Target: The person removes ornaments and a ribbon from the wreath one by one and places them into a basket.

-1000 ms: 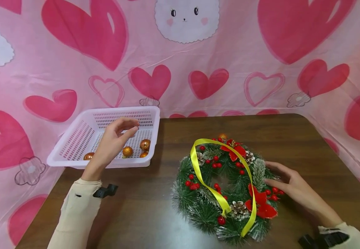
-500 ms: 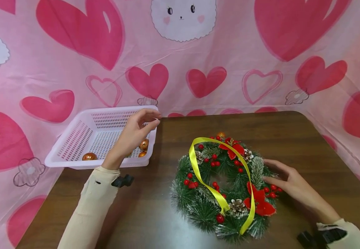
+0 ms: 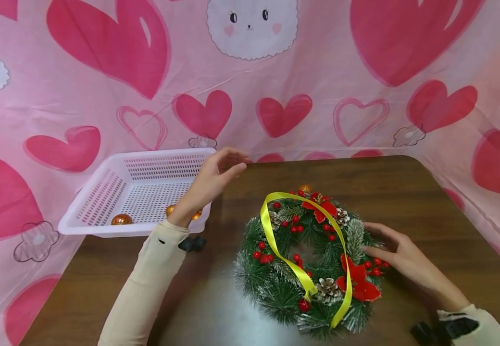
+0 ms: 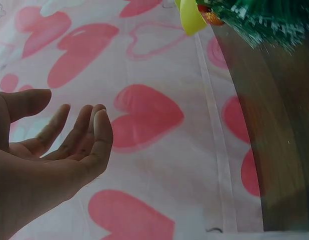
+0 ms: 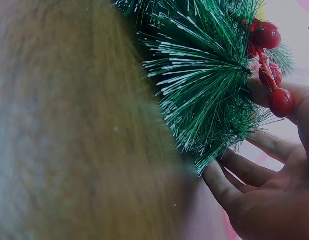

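Observation:
A green Christmas wreath with red berries, red flowers and pine cones lies on the table. A loop of yellow ribbon crosses it, and an orange ball shows at its far edge. My right hand holds the wreath's right side, thumb and fingers around the outer needles, as the right wrist view shows by the red berries. Between basket and wreath, in the air, is my left hand. Its fingers are loosely bent with nothing in them.
On the left stands a white plastic basket with orange balls, one ball in its near left corner and others partly hidden by my left wrist. The brown table meets a pink heart-print cloth behind.
My left hand has moved right, from above the basket to past its right rim, still holding nothing. My right hand stays at the wreath, which has not visibly moved on the table.

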`<state>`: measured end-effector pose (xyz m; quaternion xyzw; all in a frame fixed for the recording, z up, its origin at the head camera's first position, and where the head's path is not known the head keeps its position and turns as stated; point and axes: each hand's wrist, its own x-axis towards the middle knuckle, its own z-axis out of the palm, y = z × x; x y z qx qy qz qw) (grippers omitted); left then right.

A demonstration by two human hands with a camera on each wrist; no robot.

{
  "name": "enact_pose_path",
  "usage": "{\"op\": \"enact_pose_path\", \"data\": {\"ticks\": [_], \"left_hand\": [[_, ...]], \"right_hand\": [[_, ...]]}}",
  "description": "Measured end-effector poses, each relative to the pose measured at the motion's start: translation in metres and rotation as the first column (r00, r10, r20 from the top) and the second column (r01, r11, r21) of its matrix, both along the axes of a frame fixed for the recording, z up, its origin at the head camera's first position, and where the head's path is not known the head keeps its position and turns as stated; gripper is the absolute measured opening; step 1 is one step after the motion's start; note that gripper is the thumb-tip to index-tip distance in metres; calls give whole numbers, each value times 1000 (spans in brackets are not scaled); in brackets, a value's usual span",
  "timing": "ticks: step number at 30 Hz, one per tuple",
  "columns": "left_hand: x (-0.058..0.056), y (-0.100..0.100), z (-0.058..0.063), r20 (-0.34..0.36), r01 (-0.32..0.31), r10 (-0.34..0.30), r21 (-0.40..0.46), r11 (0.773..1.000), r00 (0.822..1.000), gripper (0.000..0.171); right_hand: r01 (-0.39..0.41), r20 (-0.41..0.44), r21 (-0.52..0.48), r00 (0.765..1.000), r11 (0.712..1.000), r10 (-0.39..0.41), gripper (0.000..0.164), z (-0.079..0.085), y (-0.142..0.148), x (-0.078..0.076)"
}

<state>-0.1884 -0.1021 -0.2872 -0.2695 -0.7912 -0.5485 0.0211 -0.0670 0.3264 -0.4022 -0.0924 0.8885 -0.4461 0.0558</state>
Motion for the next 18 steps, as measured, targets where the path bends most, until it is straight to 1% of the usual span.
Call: {"op": "enact_pose_path", "data": {"ticks": [6,9,13,18], "left_hand": [[-9,17,-2,7,34,-35,26,999,999,27],[-13,26,-3,26,44,-45,36,998,999,25],[-18,40,-6,45,55,-56,25,998,997,24],[-26,59,-14,40,82,-81,-15,997,996,25]], "right_hand": [[-2,0,0,1000,1000,2,56,0,-1,1],[-4,-3,-2,1000,1000,4,56,1,0,0],[0,-10,1,1000,1000,0,56,0,1,0],[-4,-41,-11,999,1000,3,54,-3,-1,1]]}}
